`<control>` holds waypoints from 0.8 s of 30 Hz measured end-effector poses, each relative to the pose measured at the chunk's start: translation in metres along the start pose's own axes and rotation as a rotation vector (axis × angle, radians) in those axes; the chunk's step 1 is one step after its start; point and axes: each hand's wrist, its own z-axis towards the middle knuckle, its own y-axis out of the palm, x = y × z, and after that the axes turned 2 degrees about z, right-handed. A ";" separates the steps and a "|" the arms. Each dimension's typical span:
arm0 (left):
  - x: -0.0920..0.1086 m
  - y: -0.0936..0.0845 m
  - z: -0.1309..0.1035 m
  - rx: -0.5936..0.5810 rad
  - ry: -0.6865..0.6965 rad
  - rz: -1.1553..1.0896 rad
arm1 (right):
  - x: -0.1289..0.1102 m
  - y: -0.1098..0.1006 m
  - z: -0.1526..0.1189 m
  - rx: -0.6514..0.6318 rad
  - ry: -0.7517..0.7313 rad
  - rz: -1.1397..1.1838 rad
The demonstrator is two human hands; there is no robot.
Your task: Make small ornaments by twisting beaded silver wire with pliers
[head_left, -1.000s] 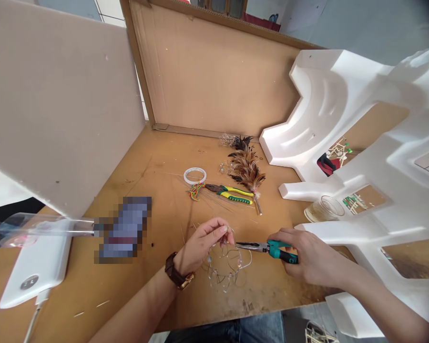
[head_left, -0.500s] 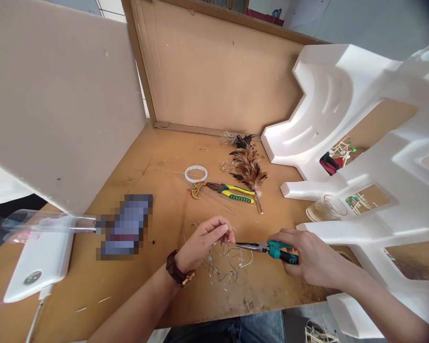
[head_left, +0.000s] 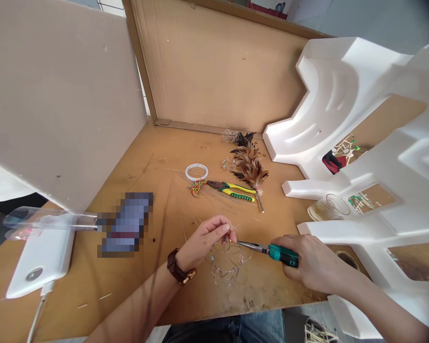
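My left hand (head_left: 209, 238), with a dark watch (head_left: 178, 267) on its wrist, pinches the top of a looped wire piece with small beads (head_left: 227, 270), which hangs below the fingers. In my right hand (head_left: 307, 259) are needle-nose pliers with teal and black handles (head_left: 284, 254). Their handles look squeezed together, and the tips point left, at the wire beside my left fingertips. Whether the jaws grip the wire is too small to tell.
Beyond my hands lie yellow-green pliers (head_left: 236, 191), a white ring (head_left: 196, 172), colourful ties (head_left: 197, 188) and a feather bundle (head_left: 250, 164). A glass (head_left: 329, 207) stands by white foam (head_left: 293, 188) at right. At left are a white phone-like device (head_left: 41, 257) and a blurred object (head_left: 127, 224).
The handles of the teal pliers have closed together in my right hand. The beaded wire has turned slightly under my left fingers, and the camera view has shifted a little.
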 end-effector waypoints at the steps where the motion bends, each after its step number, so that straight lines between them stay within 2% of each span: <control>1: 0.000 0.000 0.000 0.001 0.002 0.000 | 0.000 0.000 0.000 0.002 0.006 -0.007; 9: 0.004 0.000 0.001 0.076 0.112 0.059 | 0.006 0.003 -0.004 0.064 0.044 0.028; 13: 0.002 -0.001 0.002 0.137 0.107 0.056 | 0.010 0.004 -0.008 0.105 0.058 0.029; 18: 0.000 -0.003 0.002 0.103 0.041 0.030 | 0.014 0.008 -0.010 0.107 0.091 0.038; 24: 0.000 -0.004 0.001 0.083 0.026 0.143 | 0.016 0.013 -0.010 0.138 0.069 0.053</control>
